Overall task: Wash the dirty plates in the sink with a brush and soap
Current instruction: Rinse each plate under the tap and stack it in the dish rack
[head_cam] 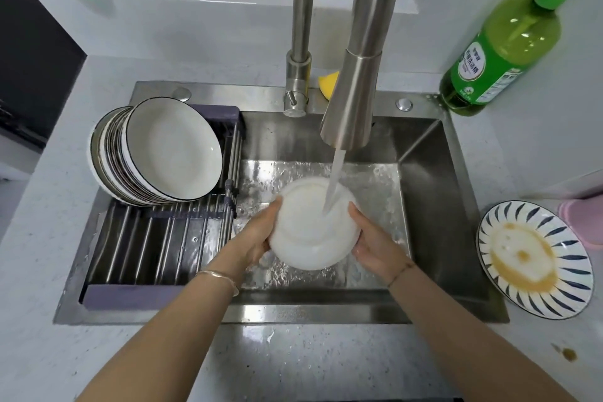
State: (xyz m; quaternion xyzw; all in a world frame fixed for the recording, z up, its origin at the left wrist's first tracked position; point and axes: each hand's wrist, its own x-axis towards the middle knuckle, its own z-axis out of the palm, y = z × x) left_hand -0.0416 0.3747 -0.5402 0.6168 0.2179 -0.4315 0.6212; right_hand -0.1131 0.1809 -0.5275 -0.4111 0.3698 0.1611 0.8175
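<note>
Two hands: the left hand (257, 240) and right hand (375, 241) grip opposite edges of a round white plate (313, 228), underside up.
Plate position: over the stainless steel sink (434, 192), under the water stream (334, 183) from the brushed steel faucet (355, 85).
Rack: a grey ribbed drying rack (156, 238) holds a leaning stack of dark-rimmed white plates (156, 153).
Table: a blue-striped plate (535, 258) carries brown sauce residue; a green pump bottle of soap (499, 49) stands behind the sink corner.
</note>
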